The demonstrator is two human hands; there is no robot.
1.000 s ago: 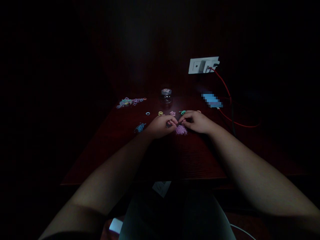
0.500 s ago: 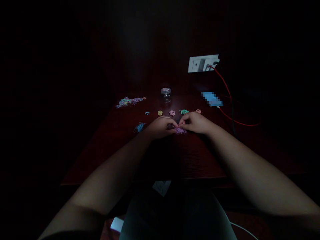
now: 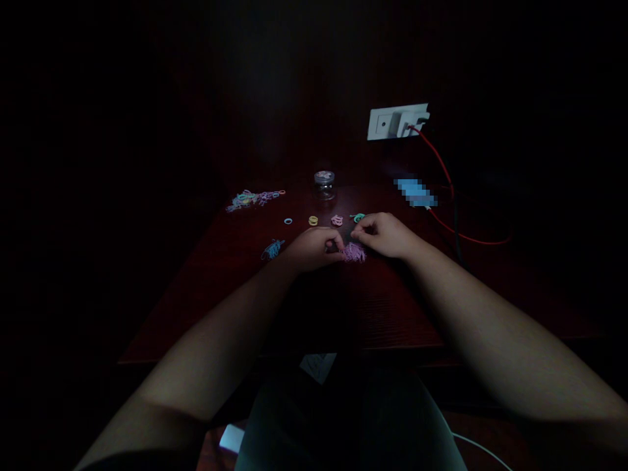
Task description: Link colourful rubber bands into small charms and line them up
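A pile of purple elastic bands (image 3: 354, 252) lies on the dark red table in front of me. At its left edge is my left hand (image 3: 316, 248), with curled fingers and the thumb tip touching the pile; whether it grips a band is unclear. Just above the pile, my right hand (image 3: 385, 234) pinches thumb and forefinger together, and anything between them is too small to make out. Behind the hands lie small groups of yellow bands (image 3: 313, 221), pink bands (image 3: 336, 221) and green bands (image 3: 358, 218), partly covered by my right hand. Blue bands (image 3: 273, 249) sit left of my left hand.
A mixed heap of bands (image 3: 250, 200) is at the back left, near a single pale blue band (image 3: 288, 221). A clear lidded jar (image 3: 324, 185) stands at the back. On the right, a red cable (image 3: 441, 160) runs from a wall socket (image 3: 383, 124) beside a blurred-out phone-like object (image 3: 415, 192).
My right hand dipped to the purple pile beside the left fingers, then lifted slightly up and away from it. My left hand has stayed nearly in place at the pile's edge.
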